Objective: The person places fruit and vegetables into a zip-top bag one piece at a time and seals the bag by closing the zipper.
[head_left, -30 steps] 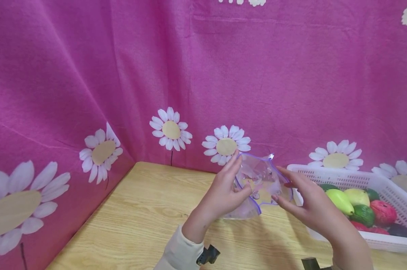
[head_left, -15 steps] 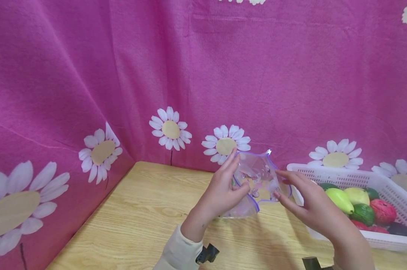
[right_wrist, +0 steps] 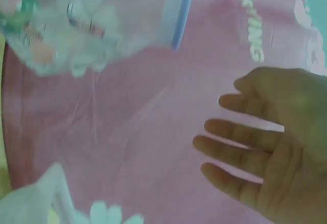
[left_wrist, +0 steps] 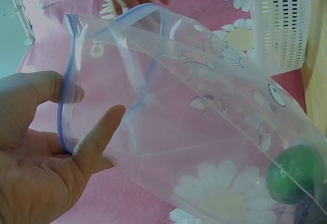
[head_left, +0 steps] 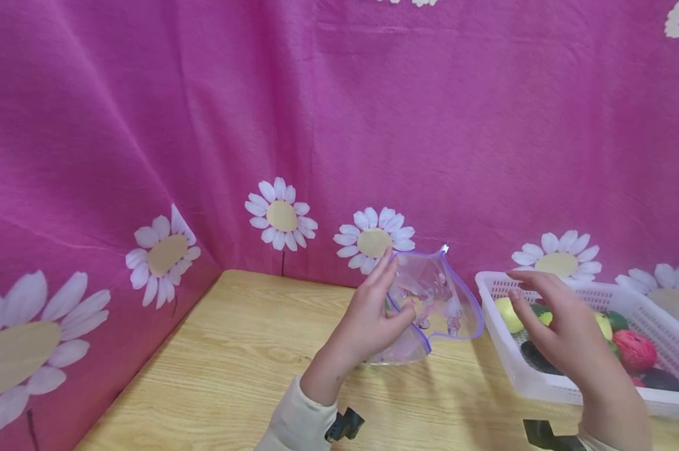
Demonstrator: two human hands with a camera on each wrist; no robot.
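Note:
A clear zip bag [head_left: 438, 297] with a purple-blue zip edge and printed figures stands with its mouth spread. My left hand [head_left: 370, 313] holds the bag's rim at its left side, with finger and thumb tips past the zip edge in the left wrist view. Low inside the bag lies a green round item [left_wrist: 295, 174], with a dark one partly visible beside it. My right hand [head_left: 570, 332], its fingers apart and holding nothing, is above the left part of a white plastic basket [head_left: 514, 369]. The right wrist view also shows that hand clear of the bag.
The basket holds several fruit-like items, including a red one [head_left: 634, 351], a yellow-green one [head_left: 508, 315] and dark ones. A wooden table [head_left: 232, 376] lies beneath. Behind it hangs a pink cloth [head_left: 458, 125] printed with daisies.
My right hand has let go of the bag's right edge and moved right, over the basket. My left hand has stayed on the bag, whose mouth remains spread.

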